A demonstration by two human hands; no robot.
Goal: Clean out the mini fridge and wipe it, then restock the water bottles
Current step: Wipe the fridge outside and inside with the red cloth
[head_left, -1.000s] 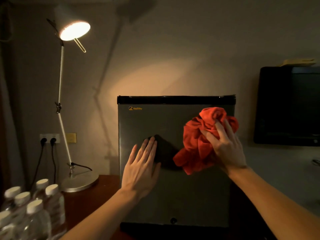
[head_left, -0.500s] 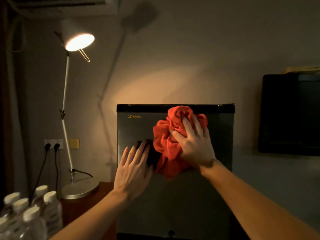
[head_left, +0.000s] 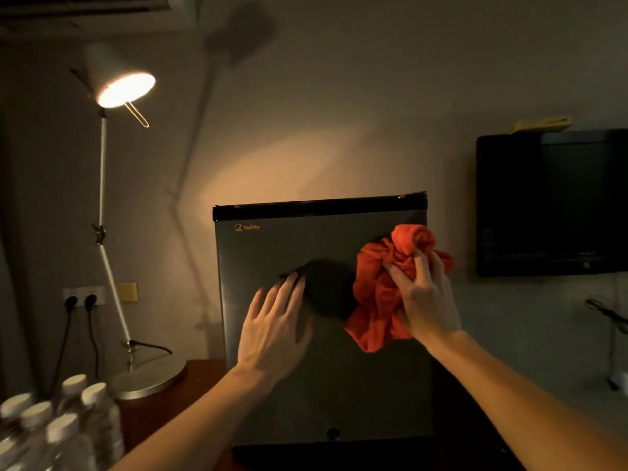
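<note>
Wipe step: right hand [head_left: 426,300] clamps bunched red cloth [head_left: 384,287] vs upper-right of shut mini fridge [head_left: 323,385] door; left hand [head_left: 275,331] flat, fingers spread, bracing door centre. Water bottles [head_left: 57,426] wait lower-left of fridge. Next, likely: wipe rest of door w/ steady pressure.

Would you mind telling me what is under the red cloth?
The red cloth is bunched against the fridge door under the right hand; the door beneath it is hidden.

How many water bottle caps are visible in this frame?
5, all in the bottom-left corner: two at the back, two in the middle, one in front. More bottles may lie past the frame edge.
</note>
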